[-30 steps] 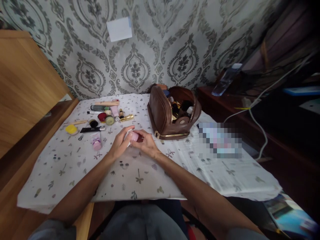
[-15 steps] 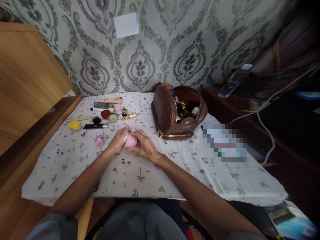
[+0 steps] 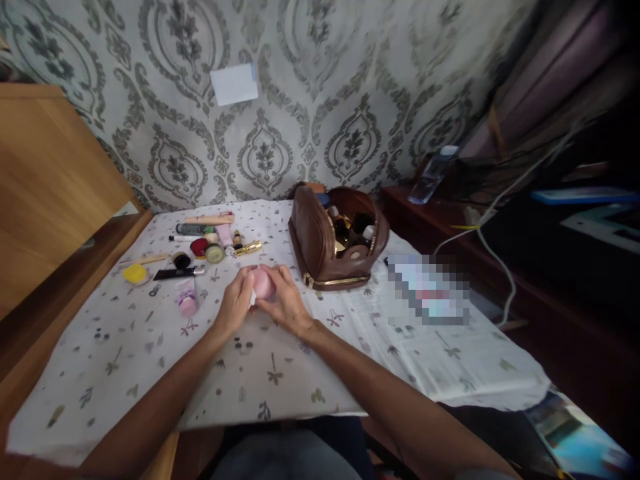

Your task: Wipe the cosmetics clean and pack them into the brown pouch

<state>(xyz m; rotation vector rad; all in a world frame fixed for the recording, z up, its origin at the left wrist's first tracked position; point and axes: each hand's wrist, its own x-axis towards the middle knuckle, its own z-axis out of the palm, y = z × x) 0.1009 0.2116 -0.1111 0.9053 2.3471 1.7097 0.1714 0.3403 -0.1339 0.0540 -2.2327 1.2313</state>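
head view: left hand point(image 3: 237, 298) and right hand point(image 3: 289, 301) cupped around pink container point(image 3: 263, 285)

Indoor light, middling and soft; source out of frame. White tablecloth point(image 3: 360, 380) brightest, especially right of the forearms; between them it dulls to a faint, soft-edged shadow. Low sheen on the brown leather bag point(image 3: 313, 240), small glints on its zip; bag interior murky. Right side falls into deep gloom, top corner nearly black. Wide-angle stretch: wooden panel point(image 3: 65, 173) leans, its near edges smeared. Curtain point(image 3: 545, 93) and lower-right glossy sheet point(image 3: 580, 427) blurred. Coarse pixel blocks mask a flat item point(image 3: 429, 290). Pink container point(image 3: 263, 285) softly rendered, fine detail lost; wallpaper point(image 3: 265, 157) pattern clearer mid-frame.
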